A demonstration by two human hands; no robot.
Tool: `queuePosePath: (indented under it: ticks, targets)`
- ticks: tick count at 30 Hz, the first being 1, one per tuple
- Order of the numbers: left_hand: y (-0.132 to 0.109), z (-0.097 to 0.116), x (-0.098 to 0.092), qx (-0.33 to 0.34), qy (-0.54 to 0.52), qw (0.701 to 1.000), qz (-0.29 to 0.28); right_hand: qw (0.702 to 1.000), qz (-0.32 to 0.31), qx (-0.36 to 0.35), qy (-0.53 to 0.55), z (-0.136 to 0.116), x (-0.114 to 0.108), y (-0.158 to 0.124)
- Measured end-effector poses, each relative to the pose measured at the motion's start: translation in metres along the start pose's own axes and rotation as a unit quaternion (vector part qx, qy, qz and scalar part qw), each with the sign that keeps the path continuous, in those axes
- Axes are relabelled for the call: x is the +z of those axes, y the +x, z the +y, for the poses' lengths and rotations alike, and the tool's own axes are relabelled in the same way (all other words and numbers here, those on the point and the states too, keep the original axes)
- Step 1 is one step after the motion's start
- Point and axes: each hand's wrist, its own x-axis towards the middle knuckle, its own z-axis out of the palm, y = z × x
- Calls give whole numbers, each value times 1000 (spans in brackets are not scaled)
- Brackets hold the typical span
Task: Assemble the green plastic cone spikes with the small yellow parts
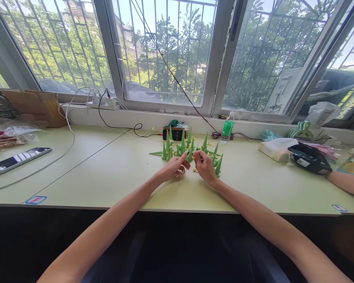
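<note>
Green pointed cones (183, 147) with small yellow parts stand in a cluster on the table, and a few lie on their sides. At the front of this cluster my left hand (176, 166) has its thumb and curled fingers around the base of one green cone (190, 156). Close on its right, my right hand (205, 165) is closed in a pinch beside that cone. A bit of yellow shows at its fingertips, mostly hidden by the fingers. More green cones (218, 166) stand just right of my right hand.
Behind the cones sits a phone with a lit clock (174, 135), on a cable. A green-labelled bottle (227, 128) stands by the sill. Another phone (19, 160) and a white cable lie left. At right are a tissue pack (275, 149), a black pouch (309, 158) and another person's arm (349, 183).
</note>
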Motion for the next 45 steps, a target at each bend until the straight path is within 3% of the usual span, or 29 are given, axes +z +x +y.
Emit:
queuePosePath:
  ticks: [5,17,25,45]
  targets:
    - [-1,1,0,-33,-50,998,-12,999,-27,13,27,-2,1,-1]
    - [-1,1,-4,-14,-86,996,-21,999,-37,4,19,-2,0,-1]
    - [-3,2,-4,13,-46,998,-31,1000,-22,-10,-10,3,0,1]
    - [-9,5,1,123,85,988,28,999,-6,-21,-44,4,1,2]
